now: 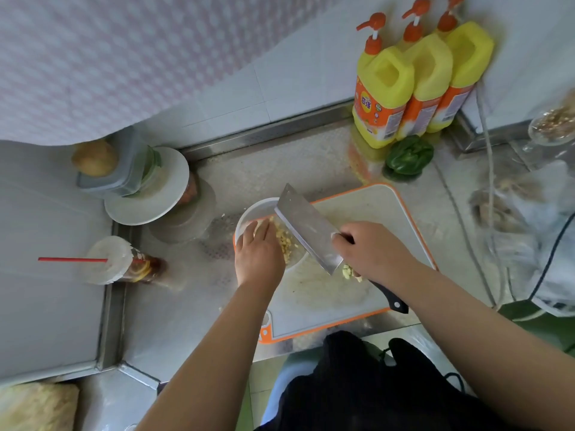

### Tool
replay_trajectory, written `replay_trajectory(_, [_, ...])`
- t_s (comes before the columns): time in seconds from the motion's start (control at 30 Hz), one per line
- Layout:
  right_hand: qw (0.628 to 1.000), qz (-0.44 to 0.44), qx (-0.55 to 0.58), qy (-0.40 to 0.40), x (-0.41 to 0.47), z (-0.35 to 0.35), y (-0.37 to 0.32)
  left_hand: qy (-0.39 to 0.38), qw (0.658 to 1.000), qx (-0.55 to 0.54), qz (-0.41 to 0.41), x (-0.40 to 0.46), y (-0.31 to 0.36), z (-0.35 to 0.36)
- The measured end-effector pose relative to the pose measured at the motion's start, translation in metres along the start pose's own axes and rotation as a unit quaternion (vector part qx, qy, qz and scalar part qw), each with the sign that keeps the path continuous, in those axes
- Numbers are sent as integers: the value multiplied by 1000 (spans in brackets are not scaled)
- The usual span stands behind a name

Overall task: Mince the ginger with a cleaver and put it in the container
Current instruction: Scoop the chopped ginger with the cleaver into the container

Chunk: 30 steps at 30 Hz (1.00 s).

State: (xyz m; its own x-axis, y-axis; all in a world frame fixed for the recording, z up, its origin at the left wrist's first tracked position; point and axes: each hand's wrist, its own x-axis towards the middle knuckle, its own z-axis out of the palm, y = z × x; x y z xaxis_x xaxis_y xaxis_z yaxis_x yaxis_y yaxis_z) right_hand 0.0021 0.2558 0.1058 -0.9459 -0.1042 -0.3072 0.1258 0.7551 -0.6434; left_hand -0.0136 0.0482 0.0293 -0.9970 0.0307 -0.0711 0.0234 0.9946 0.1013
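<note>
Head view, looking down on a steel counter [174, 306]. At far left, a sealed drink cup [105, 259] with a red straw [73, 260] lies near the counter edge; behind it a lidded box [109, 169] sits on a white plate [149, 197]. Left of centre, the container [249, 214], a white bowl, overlaps the left end of the orange-rimmed cutting board [373, 206]. The left hand [258, 250] reaches over the bowl with fingers extended and relaxed, sweeping minced ginger [286, 241] off the blade rather than grasping anything. The cleaver [308, 231] is tilted with its tip over the bowl rim and serves as a scoop; most of the mince lies in or just above the bowl. The right hand [370, 250] is clenched around the cleaver where blade meets handle. A small leftover pile [350, 272] remains on the board beneath that hand. Behind, a green pepper [407, 155] and three yellow detergent bottles [417, 82] stand against the wall.

Risks, as judged: the sweeping fingers lie beside the cutting edge, so a slip of either hand could nick them; pushing too hard could scatter mince past the rim onto the counter; the leftover pile may be missed.
</note>
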Motion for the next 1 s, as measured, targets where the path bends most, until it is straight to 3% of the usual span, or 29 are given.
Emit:
replay_trajectory(0.13, [997,49,42,32,3,-14,26,74,997,-8,-25,-1,2,-1])
replay_trajectory(0.3, [966,158,200,34,5,-19,73,63,997,-25,-46,3,4,-4])
replay_trajectory(0.43, [965,194,169,48,-1,-14,108,76,996,-32,-40,2,8,-5])
replay_trajectory(0.6, [959,234,151,56,-10,-6,138,94,987,-115,-57,-4,20,-6])
replay_trajectory(0.67, [953,247,163,66,-13,-3,146,170,973,-155,32,-8,32,-4])
replay_trajectory(0.77, [949,257,166,74,-14,1,156,237,912,-227,244,-22,65,5])
replay_trajectory(0.87, [948,258,165,83,-13,4,162,149,907,-257,297,-27,100,25])
replay_trajectory(1.0, [953,256,149,70,-12,8,163,0,958,-253,133,-15,108,66])
